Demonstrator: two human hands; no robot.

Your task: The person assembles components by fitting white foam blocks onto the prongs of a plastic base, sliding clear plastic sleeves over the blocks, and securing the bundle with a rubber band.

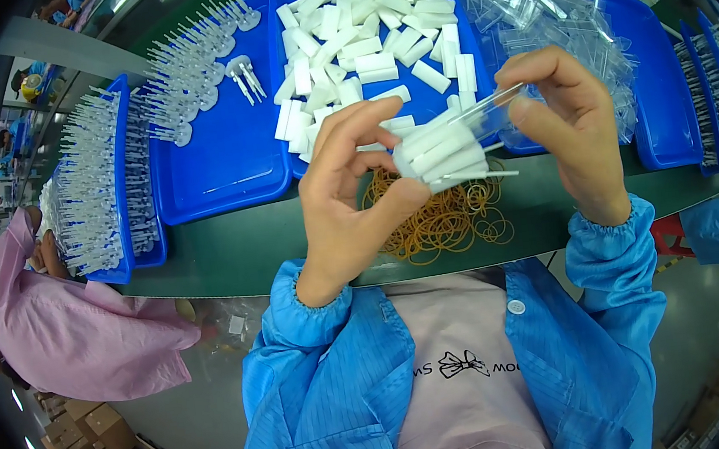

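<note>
Blue jacket (pixel 332 376), gathered cuffs (pixel 615 219); shirt (pixel 471 414) perhaps pale pink, bow print (pixel 463 364).

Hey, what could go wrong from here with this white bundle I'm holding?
The slender clear tube could slip, since the right hand appears to pinch it only near its end. Thin pale rods jutting from the bundle of white cylindrical pieces in the left hand might snag. Anything dropped could land among the loose amber rubber bands below.

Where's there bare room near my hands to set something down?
Bare: left blue tray, nearer you than its translucent parts; green tabletop between that tray and the table edge. Crowded: white blocks, clear tubes, rubber bands.
</note>
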